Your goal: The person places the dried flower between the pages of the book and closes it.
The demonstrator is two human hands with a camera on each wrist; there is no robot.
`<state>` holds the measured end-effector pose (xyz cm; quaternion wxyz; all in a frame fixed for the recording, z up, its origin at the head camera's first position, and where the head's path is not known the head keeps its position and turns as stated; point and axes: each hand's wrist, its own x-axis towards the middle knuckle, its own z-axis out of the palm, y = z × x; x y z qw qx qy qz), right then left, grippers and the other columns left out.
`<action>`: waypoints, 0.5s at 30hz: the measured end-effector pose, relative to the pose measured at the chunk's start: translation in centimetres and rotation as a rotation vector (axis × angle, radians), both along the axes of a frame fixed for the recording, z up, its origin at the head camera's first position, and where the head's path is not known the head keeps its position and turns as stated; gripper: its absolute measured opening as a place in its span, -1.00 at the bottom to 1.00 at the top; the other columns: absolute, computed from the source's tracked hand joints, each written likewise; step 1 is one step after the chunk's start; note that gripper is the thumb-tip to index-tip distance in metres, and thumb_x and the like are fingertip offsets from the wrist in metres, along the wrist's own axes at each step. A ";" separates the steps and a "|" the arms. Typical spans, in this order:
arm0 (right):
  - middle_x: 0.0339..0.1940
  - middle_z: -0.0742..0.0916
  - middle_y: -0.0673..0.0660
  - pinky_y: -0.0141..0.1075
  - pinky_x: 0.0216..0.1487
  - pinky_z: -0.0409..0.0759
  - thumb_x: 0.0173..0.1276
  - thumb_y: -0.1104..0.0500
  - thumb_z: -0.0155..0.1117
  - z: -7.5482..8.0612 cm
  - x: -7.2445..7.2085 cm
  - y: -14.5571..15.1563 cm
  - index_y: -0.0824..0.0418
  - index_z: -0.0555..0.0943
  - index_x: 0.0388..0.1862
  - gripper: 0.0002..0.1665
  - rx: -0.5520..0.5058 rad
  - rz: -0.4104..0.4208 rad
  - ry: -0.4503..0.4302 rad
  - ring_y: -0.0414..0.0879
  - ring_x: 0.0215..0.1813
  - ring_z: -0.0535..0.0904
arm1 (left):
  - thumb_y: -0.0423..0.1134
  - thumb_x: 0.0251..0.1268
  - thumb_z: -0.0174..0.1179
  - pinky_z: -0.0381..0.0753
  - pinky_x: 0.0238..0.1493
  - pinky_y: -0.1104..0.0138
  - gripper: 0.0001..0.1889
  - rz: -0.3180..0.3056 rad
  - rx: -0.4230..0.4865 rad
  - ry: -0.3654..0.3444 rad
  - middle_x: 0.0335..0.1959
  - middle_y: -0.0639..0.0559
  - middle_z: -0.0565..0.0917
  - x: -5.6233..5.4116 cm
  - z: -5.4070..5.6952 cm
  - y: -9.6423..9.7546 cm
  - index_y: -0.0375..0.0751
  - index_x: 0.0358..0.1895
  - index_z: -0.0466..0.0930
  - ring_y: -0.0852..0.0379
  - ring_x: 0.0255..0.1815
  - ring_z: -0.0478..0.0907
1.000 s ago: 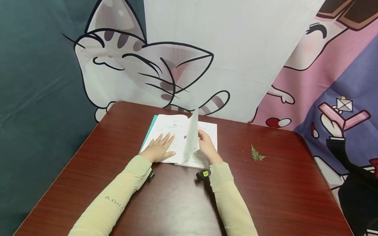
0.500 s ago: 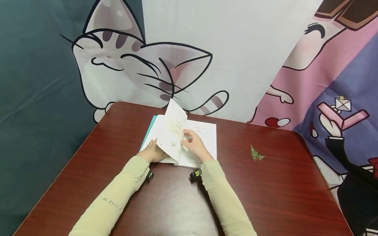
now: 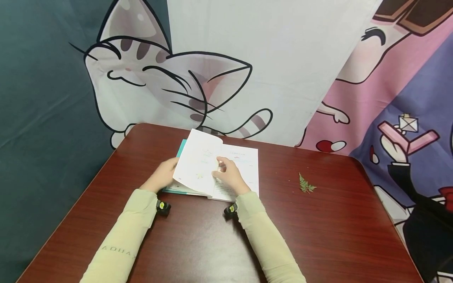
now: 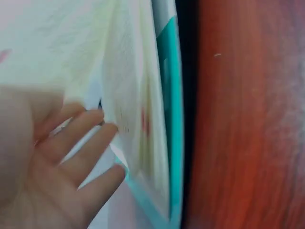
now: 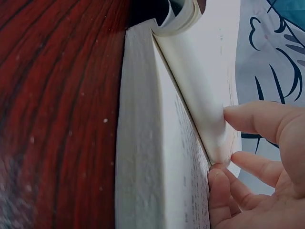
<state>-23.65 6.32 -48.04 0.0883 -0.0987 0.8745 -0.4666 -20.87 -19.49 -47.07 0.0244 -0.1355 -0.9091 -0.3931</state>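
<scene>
An open book (image 3: pixel 246 161) with a teal cover (image 4: pixel 175 119) lies on the table. At its left side, raised pages (image 3: pixel 198 157) tilt over the lower ones. My left hand (image 3: pixel 161 175) is at the book's left edge; the raised pages hide its fingertips in the head view. In the left wrist view its fingers (image 4: pixel 90 155) extend, fairly straight, against the page edges. Near the middle fold, my right hand (image 3: pixel 231 175) touches the curved pages (image 5: pixel 195 81), with thumb and forefinger apart. Its other fingers rest by the fold in the right wrist view.
The dark red-brown table (image 3: pixel 205 239) extends around the book. A small green fern leaf (image 3: pixel 306 184) lies to the right. Behind the table hangs a cartoon-printed cloth (image 3: pixel 283 59).
The pages that stood upright have swung left and lowered. My left hand has slid from flat on the left page to the book's left edge. My right hand has shifted left to the fold.
</scene>
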 end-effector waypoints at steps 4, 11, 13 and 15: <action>-0.04 0.64 0.17 -0.10 0.06 0.52 0.36 0.21 0.40 0.0 0.1 -0.2 0.18 0.42 0.48 -0.27 0.009 -0.013 0.003 -0.02 -0.04 0.50 | -0.27 0.68 -0.16 0.38 0.37 -0.11 -0.57 0.166 0.085 0.038 0.31 -0.33 0.55 0.3 1.4 -0.1 -0.37 0.42 0.42 -0.26 0.36 0.46; -0.22 0.59 0.09 -0.22 -0.07 0.48 0.35 0.23 0.41 -0.1 0.1 -0.3 0.19 0.42 0.49 -0.27 -0.002 -0.027 -0.002 -0.09 -0.18 0.46 | -0.19 0.64 -0.07 0.29 0.44 -0.09 -0.49 0.096 -0.062 0.111 0.46 -0.24 0.38 1.1 3.4 2.1 -0.26 0.53 0.28 -0.19 0.48 0.32; -0.23 0.60 0.09 -0.23 -0.09 0.48 0.35 0.23 0.42 -0.1 0.1 -0.3 0.18 0.42 0.49 -0.27 -0.009 -0.028 -0.007 -0.10 -0.19 0.46 | -0.18 0.61 -0.02 0.23 0.48 -0.07 -0.44 0.020 -0.118 0.129 0.51 -0.25 0.32 1.1 3.3 2.8 -0.29 0.56 0.20 -0.19 0.52 0.26; -0.25 0.60 0.09 -0.23 -0.10 0.48 0.35 0.23 0.42 0.0 0.1 -0.3 0.17 0.42 0.48 -0.27 -0.017 -0.028 -0.010 -0.10 -0.21 0.46 | -0.16 0.59 0.04 0.18 0.51 -0.06 -0.36 -0.057 -0.160 0.132 0.54 -0.26 0.26 1.1 3.0 3.5 -0.32 0.58 0.12 -0.20 0.55 0.20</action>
